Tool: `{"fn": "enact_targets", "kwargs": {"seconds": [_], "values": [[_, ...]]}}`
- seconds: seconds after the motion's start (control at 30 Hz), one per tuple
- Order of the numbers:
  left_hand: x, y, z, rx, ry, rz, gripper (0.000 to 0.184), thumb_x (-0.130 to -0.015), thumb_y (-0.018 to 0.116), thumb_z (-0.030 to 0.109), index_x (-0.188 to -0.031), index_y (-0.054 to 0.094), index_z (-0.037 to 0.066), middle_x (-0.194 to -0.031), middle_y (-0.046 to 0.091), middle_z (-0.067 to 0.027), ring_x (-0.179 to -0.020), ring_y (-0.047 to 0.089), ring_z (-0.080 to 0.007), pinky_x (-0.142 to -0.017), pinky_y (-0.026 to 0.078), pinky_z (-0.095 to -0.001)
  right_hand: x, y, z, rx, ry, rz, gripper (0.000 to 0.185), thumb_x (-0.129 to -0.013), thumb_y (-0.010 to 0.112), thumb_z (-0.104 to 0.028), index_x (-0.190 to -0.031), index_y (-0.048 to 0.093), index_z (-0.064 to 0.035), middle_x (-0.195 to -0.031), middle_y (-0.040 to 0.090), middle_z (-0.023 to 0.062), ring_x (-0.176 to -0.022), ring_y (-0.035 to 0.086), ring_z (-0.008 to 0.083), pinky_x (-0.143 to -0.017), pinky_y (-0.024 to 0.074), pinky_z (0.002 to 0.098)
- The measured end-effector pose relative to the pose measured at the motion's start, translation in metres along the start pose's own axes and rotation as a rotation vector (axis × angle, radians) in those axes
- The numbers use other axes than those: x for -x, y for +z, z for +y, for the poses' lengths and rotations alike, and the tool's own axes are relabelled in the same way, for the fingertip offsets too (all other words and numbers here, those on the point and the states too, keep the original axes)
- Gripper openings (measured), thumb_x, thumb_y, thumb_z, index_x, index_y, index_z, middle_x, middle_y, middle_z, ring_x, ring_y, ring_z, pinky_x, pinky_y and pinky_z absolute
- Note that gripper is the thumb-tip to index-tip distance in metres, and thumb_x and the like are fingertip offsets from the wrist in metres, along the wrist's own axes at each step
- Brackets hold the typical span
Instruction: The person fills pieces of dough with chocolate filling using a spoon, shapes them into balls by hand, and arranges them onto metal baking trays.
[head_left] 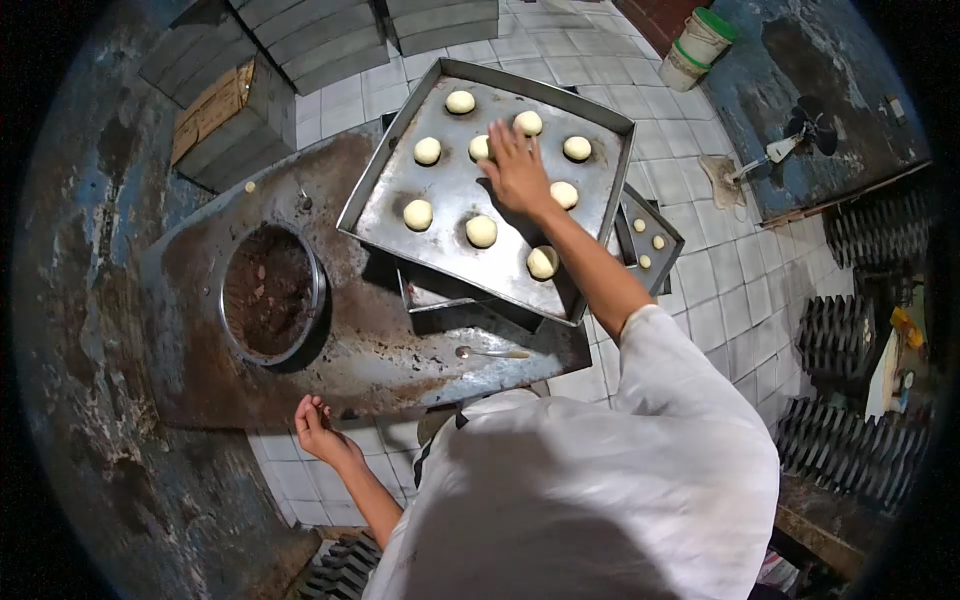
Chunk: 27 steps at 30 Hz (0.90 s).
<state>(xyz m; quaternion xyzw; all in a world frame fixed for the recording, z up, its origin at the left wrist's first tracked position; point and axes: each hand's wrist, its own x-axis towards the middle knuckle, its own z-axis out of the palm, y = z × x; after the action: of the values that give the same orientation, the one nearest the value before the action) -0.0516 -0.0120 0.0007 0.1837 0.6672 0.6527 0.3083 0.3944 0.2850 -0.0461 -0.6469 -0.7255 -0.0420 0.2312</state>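
My right hand (515,165) reaches over a square metal baking tray (375,200), its fingers spread and pointing away from me. Pale round dough balls lie spaced out on the tray. One dough ball (481,147) is partly covered by my fingers, and I cannot tell whether they press on it. Another dough ball (563,195) sits beside my wrist. My left hand (318,432) hangs by the table's near edge with its fingers curled in, and nothing shows in them. The pot (322,290) of dark brown filling stands on the table beyond it.
The tray rests at an angle on other trays on the worn table (200,370). A spoon (490,352) lies near the front edge. More dough balls sit on a lower tray (665,235) at right. Lidded buckets (697,48) and stacked metal tins (325,45) stand further back.
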Motion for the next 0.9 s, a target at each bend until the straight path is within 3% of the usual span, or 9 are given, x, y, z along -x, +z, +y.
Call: {"fn": "enact_targets", "kwargs": {"seconds": [0.07,0.2,0.3,0.4,0.57,0.67,0.73,0.8,0.9], "values": [[0.005,0.004,0.01,-0.016,0.026,0.008,0.017,-0.102,0.062,0.014,-0.111,0.068,0.002,-0.105,0.071,-0.0076,-0.095,0.065,-0.0147,-0.08,0.051,-0.0297,0.007,0.013,-0.006,-0.044,0.09,-0.2,0.08,-0.104,0.04,-0.056,-0.163,0.015,-0.0091,-0.169,0.018,0.0146,-0.156,0.014,0.0368,-0.124,0.0129,0.0587],[0.01,-0.013,0.009,-0.051,0.059,0.068,0.016,-0.102,0.062,0.014,-0.109,0.068,0.002,-0.104,0.07,-0.0064,-0.094,0.065,-0.0142,-0.08,0.05,-0.0292,-0.007,-0.001,-0.002,-0.027,0.132,-0.143,0.077,-0.102,0.044,-0.056,-0.158,0.029,-0.0055,-0.162,0.034,0.018,-0.153,0.025,0.0364,-0.123,0.0164,0.0588],[0.018,-0.033,0.005,-0.072,0.081,0.075,0.015,-0.102,0.062,0.015,-0.108,0.068,0.003,-0.103,0.07,-0.0051,-0.093,0.065,-0.0136,-0.079,0.049,-0.0285,-0.045,-0.016,0.003,-0.529,0.239,-0.116,0.063,-0.103,0.047,-0.046,-0.144,0.045,0.0028,-0.147,0.051,0.0207,-0.143,0.04,0.0378,-0.118,0.0278,0.0569],[0.015,-0.049,-0.006,-0.024,0.024,0.105,0.015,-0.102,0.062,0.016,-0.107,0.068,0.003,-0.102,0.07,-0.004,-0.093,0.064,-0.0124,-0.077,0.047,-0.0278,-0.054,0.007,-0.009,-0.136,0.009,0.011,0.061,-0.104,0.044,-0.041,-0.146,0.043,0.0027,-0.15,0.049,0.0204,-0.141,0.043,0.0398,-0.117,0.0283,0.059],[0.017,-0.051,-0.002,-0.032,0.035,0.118,0.015,-0.102,0.061,0.016,-0.109,0.068,0.004,-0.101,0.07,-0.0034,-0.093,0.063,-0.012,-0.078,0.046,-0.0292,-0.025,0.015,-0.016,-0.055,0.141,-0.522,0.084,-0.102,0.034,-0.064,-0.165,0.005,-0.0164,-0.172,0.0,0.0083,-0.158,0.003,0.0298,-0.124,0.0098,0.0617],[0.02,-0.06,-0.001,0.019,0.04,0.072,0.016,-0.102,0.061,0.016,-0.11,0.068,0.004,-0.102,0.07,-0.0038,-0.093,0.062,-0.0122,-0.079,0.046,-0.0296,-0.048,-0.001,-0.006,-0.189,0.199,-0.711,0.087,-0.1,0.033,-0.068,-0.165,0.006,-0.0167,-0.172,0.001,0.0085,-0.158,0.005,0.0305,-0.124,0.0097,0.0627],[0.017,-0.07,0.0,0.015,0.024,0.121,0.018,-0.102,0.06,0.015,-0.112,0.068,0.003,-0.103,0.07,-0.0042,-0.093,0.062,-0.0123,-0.079,0.046,-0.0288,-0.044,-0.035,-0.007,-0.39,0.255,-0.517,0.084,-0.1,0.036,-0.068,-0.164,0.018,-0.0164,-0.172,0.008,0.0115,-0.158,0.007,0.033,-0.123,0.0141,0.0623],[0.016,-0.081,0.003,0.018,0.026,0.139,0.019,-0.102,0.059,0.015,-0.113,0.068,0.002,-0.103,0.07,-0.0045,-0.094,0.062,-0.0127,-0.079,0.046,-0.0288,-0.019,-0.079,0.007,-0.55,0.311,0.072,0.079,-0.099,0.049,-0.06,-0.159,0.031,-0.0112,-0.169,0.019,0.0166,-0.157,0.011,0.037,-0.121,0.0178,0.0612],[0.008,-0.114,0.002,-0.01,0.014,0.144,0.02,-0.103,0.058,0.015,-0.115,0.068,0.002,-0.103,0.069,-0.0049,-0.095,0.062,-0.0137,-0.08,0.046,-0.029,0.073,-0.136,0.013,-0.283,0.48,0.376,0.082,-0.093,0.067,-0.045,-0.156,0.034,-0.0041,-0.165,0.027,0.0223,-0.156,0.016,0.0377,-0.122,0.0143,0.0589]]}}
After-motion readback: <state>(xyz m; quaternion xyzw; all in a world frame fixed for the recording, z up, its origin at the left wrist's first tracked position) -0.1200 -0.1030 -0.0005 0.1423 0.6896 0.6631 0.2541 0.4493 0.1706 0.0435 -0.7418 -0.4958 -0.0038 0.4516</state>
